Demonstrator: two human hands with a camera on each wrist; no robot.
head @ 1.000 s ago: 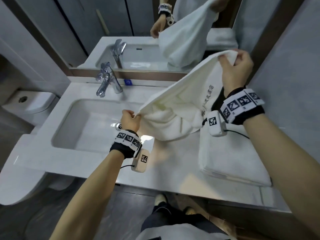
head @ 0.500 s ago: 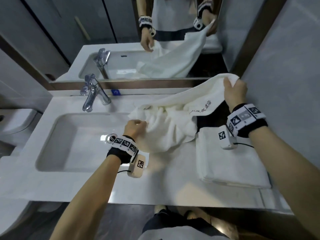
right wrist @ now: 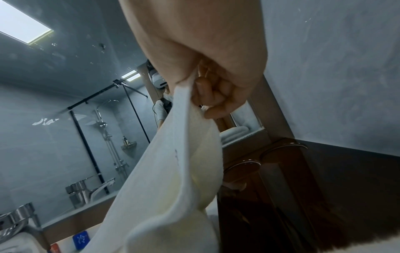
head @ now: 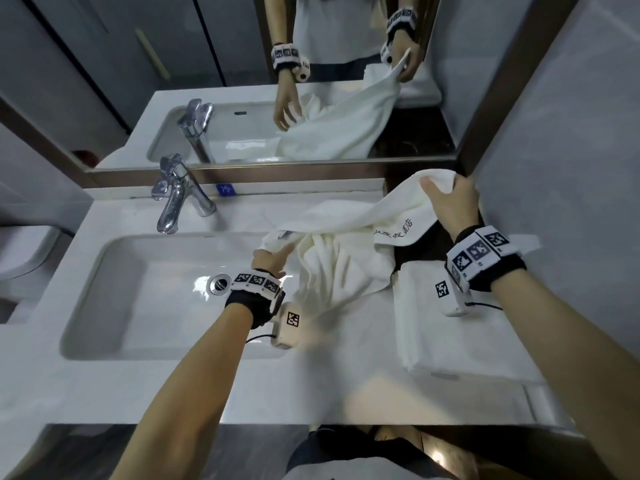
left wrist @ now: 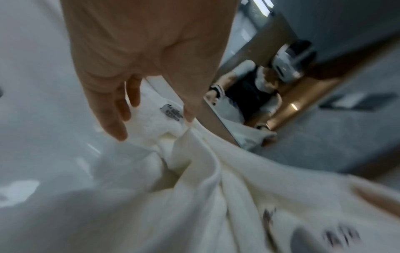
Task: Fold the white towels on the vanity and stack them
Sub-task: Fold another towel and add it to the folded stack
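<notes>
Lowered the loose towel from the raised spread of a second before onto the vanity, leaving it bunched between the sink and the folded towel at the right. Let go with the left hand: no longer pinched a corner, but held the fingers straight and apart just over the corner bearing the label, touching at most lightly. Kept the right hand raised at the far right by the wall, thumb and curled fingers clamped on the far corner, so held that edge up while the rest sagged in creases.

Probably meant a regrip: dropped one corner to hunt for the proper one at the label before spreading flat and folding. Not yet folded, so stacking on the finished towel was some way off.

Held nothing in the sink but the drain; showed the towel's left corner lying at the basin's right rim, near enough to slip in if pulled carelessly
</notes>
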